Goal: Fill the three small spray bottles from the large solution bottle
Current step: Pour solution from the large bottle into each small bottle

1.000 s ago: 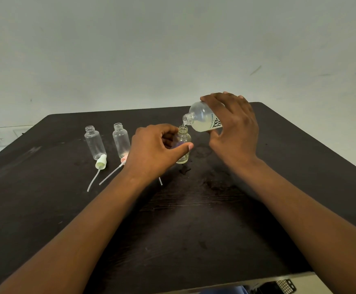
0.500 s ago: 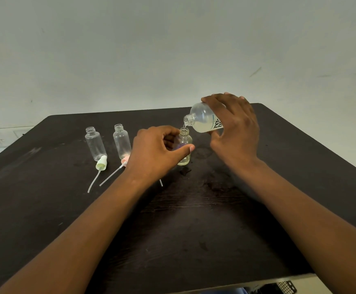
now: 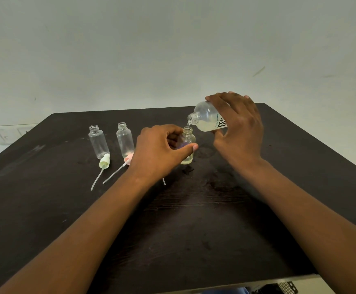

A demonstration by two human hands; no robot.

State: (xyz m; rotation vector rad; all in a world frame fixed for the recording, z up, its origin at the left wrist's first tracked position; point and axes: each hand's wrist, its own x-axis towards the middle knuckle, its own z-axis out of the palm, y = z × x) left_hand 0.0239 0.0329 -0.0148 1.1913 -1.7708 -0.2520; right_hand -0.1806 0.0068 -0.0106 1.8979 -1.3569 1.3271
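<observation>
Hands unchanged | right hand still tilts solution bottle | pouring continues

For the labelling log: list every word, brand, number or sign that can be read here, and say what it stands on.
"re" in large black letters, with a second row below cut off by the right hand: on the white label of the large solution bottle.
A thin line of teal capitals along that label's edge: too small to read.
The three small spray bottles and the loose spray heads: no text visible.
</observation>
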